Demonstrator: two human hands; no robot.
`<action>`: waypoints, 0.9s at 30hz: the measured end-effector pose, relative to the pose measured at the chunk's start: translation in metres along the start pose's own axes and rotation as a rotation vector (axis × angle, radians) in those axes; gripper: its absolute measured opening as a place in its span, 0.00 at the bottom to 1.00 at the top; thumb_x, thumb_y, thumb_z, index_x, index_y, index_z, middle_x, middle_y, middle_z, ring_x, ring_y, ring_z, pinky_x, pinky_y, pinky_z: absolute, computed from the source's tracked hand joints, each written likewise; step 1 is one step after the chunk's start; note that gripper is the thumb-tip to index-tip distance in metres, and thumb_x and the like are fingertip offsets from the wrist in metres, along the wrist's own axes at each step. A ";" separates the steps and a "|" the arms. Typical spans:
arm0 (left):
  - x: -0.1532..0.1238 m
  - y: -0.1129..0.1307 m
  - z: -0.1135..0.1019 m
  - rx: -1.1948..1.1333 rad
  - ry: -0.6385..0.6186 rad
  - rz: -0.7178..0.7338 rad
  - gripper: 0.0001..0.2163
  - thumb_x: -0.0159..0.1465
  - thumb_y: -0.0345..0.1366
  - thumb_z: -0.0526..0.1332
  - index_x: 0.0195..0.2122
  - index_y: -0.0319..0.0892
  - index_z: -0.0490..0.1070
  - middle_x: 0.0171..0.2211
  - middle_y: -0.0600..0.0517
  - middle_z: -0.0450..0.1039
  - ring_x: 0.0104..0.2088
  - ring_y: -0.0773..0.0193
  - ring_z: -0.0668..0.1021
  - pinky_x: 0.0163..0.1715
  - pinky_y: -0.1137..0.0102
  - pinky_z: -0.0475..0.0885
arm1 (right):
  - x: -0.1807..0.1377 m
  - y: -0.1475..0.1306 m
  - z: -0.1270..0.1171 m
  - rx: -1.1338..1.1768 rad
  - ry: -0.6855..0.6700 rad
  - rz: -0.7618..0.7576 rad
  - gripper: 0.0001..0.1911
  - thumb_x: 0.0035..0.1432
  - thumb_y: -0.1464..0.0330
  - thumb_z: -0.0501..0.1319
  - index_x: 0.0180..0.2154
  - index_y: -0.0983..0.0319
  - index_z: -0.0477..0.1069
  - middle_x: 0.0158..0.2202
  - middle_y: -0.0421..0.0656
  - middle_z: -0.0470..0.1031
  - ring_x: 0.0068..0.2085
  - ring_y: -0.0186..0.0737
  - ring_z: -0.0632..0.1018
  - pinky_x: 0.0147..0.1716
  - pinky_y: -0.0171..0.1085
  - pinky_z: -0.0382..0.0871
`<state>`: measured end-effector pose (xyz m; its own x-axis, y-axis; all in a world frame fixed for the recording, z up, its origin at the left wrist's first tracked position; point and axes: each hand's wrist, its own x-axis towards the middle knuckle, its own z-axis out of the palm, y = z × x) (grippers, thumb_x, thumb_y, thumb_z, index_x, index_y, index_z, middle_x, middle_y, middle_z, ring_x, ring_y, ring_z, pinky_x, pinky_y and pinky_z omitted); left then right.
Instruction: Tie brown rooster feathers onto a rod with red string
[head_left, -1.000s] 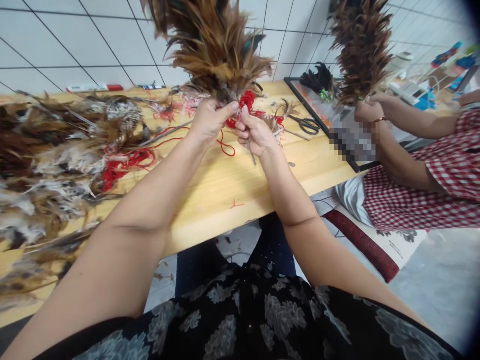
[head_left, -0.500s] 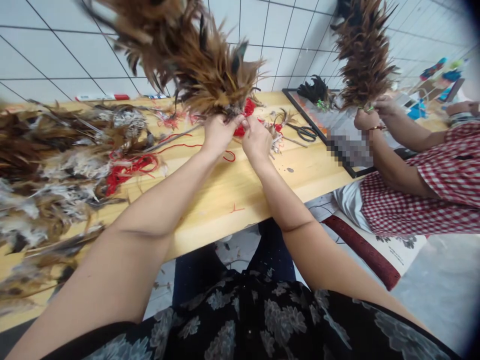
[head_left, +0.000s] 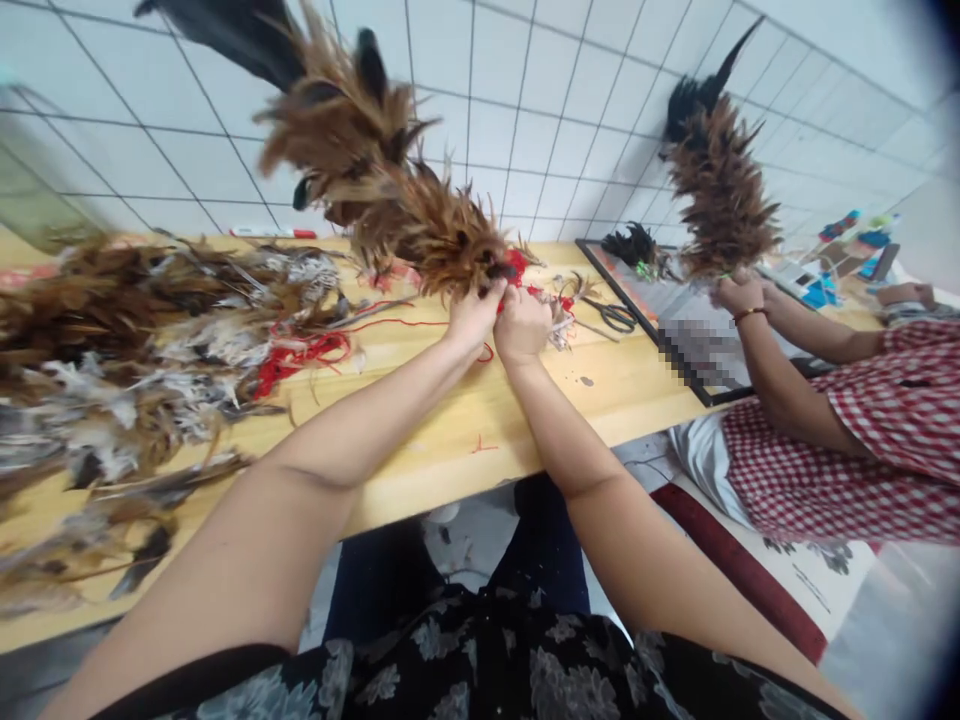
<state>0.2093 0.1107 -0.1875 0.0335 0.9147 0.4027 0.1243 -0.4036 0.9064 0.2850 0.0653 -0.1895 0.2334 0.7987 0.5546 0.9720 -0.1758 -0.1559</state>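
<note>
A long brown feather duster [head_left: 412,210] with dark tail feathers leans up and to the left over the table. At its lower end my left hand [head_left: 474,322] is closed on the base of the feathers. My right hand [head_left: 523,325] is closed close beside it, thumbs nearly together; what its fingers pinch is hidden. Red string [head_left: 514,268] shows just above my hands. More red string [head_left: 304,358] lies bunched on the table to the left, with a strand running toward my hands.
Loose brown and white feathers [head_left: 150,350] cover the table's left side. Scissors [head_left: 611,316] lie to the right, by a black-framed board [head_left: 645,335]. A person in a checked shirt [head_left: 892,420] holds another feather duster [head_left: 724,190]. A marker [head_left: 274,233] lies by the tiled wall.
The view has tilted up, so everything sits lower and more of the duster's dark top shows. The duster leans further left, and my hands have drawn closer together.
</note>
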 end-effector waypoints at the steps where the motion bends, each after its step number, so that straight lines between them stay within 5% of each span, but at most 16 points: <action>1: 0.000 0.002 -0.002 0.023 0.007 -0.006 0.09 0.72 0.38 0.63 0.41 0.38 0.80 0.44 0.42 0.84 0.52 0.50 0.82 0.57 0.61 0.73 | -0.001 -0.003 0.000 0.025 -0.017 0.032 0.25 0.79 0.66 0.41 0.52 0.63 0.76 0.47 0.53 0.81 0.49 0.46 0.81 0.50 0.42 0.67; 7: 0.006 0.010 -0.014 0.264 -0.062 0.021 0.13 0.69 0.36 0.64 0.27 0.41 0.70 0.31 0.44 0.78 0.35 0.53 0.79 0.40 0.63 0.69 | -0.010 -0.019 -0.005 0.272 -0.206 0.153 0.20 0.73 0.69 0.52 0.60 0.66 0.72 0.54 0.54 0.80 0.51 0.50 0.81 0.51 0.43 0.73; 14: 0.043 -0.003 -0.023 0.169 -0.143 0.086 0.12 0.66 0.36 0.62 0.25 0.42 0.66 0.24 0.51 0.67 0.29 0.59 0.69 0.35 0.66 0.60 | -0.015 -0.021 0.003 0.487 -0.096 0.095 0.29 0.64 0.75 0.60 0.66 0.69 0.68 0.58 0.58 0.71 0.61 0.51 0.75 0.64 0.43 0.70; 19: 0.067 -0.009 0.002 0.041 -0.142 0.067 0.08 0.66 0.38 0.58 0.31 0.42 0.70 0.28 0.50 0.72 0.32 0.58 0.72 0.37 0.67 0.64 | -0.004 0.002 0.016 0.460 -0.042 0.229 0.26 0.66 0.72 0.62 0.65 0.68 0.70 0.58 0.57 0.70 0.61 0.51 0.74 0.64 0.44 0.69; 27: 0.062 -0.024 0.038 -0.142 -0.166 0.000 0.11 0.64 0.40 0.62 0.27 0.43 0.66 0.25 0.53 0.67 0.31 0.61 0.71 0.38 0.69 0.68 | 0.009 0.035 0.015 0.393 0.147 0.513 0.18 0.68 0.72 0.58 0.57 0.68 0.74 0.56 0.58 0.72 0.60 0.54 0.73 0.64 0.49 0.65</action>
<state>0.2457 0.1779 -0.1891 0.1977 0.9006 0.3870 -0.0160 -0.3918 0.9199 0.3206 0.0753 -0.2017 0.6929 0.5773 0.4320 0.6605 -0.2678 -0.7014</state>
